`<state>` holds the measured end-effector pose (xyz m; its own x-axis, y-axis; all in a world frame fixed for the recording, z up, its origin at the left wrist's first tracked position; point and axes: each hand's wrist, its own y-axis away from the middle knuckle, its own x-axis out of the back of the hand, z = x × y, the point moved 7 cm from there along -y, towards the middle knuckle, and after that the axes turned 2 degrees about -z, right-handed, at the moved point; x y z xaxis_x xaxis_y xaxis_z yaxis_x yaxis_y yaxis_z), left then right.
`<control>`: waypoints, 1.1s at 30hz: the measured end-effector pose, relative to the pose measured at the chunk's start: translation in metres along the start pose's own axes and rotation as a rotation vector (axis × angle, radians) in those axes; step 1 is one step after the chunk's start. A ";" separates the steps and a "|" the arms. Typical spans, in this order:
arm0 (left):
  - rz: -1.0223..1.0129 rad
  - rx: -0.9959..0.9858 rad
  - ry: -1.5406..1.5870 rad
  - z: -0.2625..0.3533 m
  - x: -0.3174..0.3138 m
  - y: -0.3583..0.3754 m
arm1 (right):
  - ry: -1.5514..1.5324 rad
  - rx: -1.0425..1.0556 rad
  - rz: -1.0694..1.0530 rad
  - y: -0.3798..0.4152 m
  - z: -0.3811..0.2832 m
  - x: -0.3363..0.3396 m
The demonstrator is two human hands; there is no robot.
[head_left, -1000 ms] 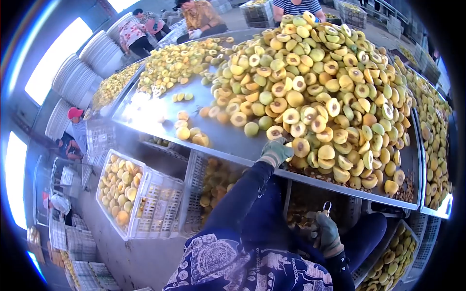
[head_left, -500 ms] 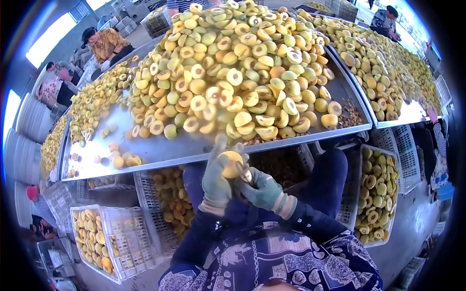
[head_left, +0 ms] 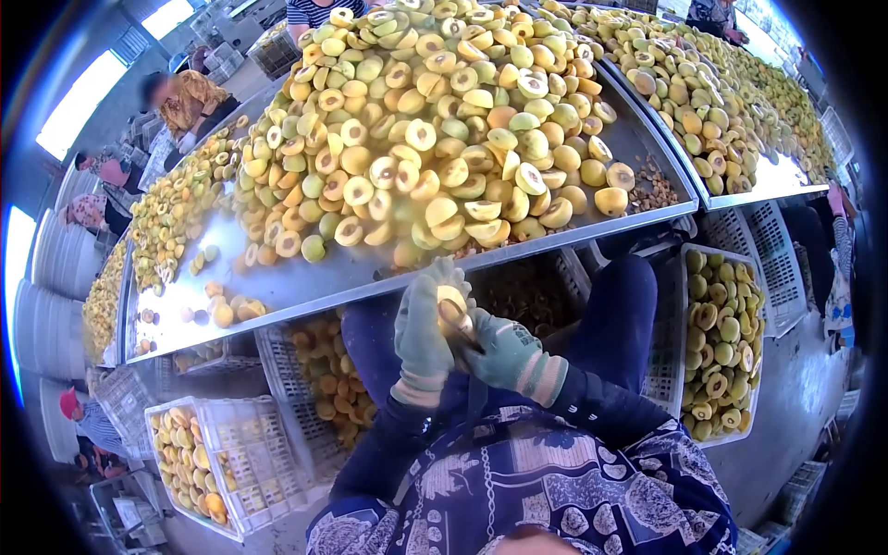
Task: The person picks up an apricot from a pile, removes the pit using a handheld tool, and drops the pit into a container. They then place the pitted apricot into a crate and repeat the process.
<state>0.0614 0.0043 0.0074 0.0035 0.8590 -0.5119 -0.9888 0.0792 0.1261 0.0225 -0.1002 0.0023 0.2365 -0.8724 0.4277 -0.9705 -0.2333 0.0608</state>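
Note:
My left hand [head_left: 424, 335], in a pale green glove, is closed around a yellow peach half [head_left: 452, 309], its cut face turned toward my right hand. My gloved right hand [head_left: 509, 355] is closed on a small hand tool [head_left: 469, 346], whose tip is at the peach's cut side. The tool's handle is hidden in my fingers, and its exact kind cannot be made out. Both hands are above my lap, just before the edge of the metal table [head_left: 305, 301]. A large heap of halved peaches [head_left: 407, 148] lies on it.
Pit fragments [head_left: 653, 190] lie at the table's right. Below stand a crate of peaches at right [head_left: 721, 347], a white crate at left [head_left: 254, 453] and another crate by my knees [head_left: 294, 393]. A second heaped table [head_left: 758, 194] adjoins. A person in a patterned top [head_left: 190, 104] sits at left.
The peach half has turned in my left hand, and its cut face now shows more. My right hand's tool has moved in against it. The whole view has shifted slightly.

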 end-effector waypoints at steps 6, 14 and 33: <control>0.028 0.040 0.021 -0.012 0.015 -0.002 | -0.180 -0.057 -0.124 -0.004 0.008 -0.016; 0.027 0.032 -0.032 -0.023 0.029 -0.006 | -0.767 -0.599 -0.619 0.009 -0.010 -0.020; -0.088 0.217 0.009 -0.036 0.013 -0.020 | -1.805 -0.263 -0.898 0.009 -0.001 -0.036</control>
<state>0.0758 -0.0042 -0.0328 0.0860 0.8394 -0.5367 -0.9297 0.2613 0.2597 0.0049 -0.0706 -0.0116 0.1637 0.0453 -0.9855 -0.5195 -0.8452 -0.1251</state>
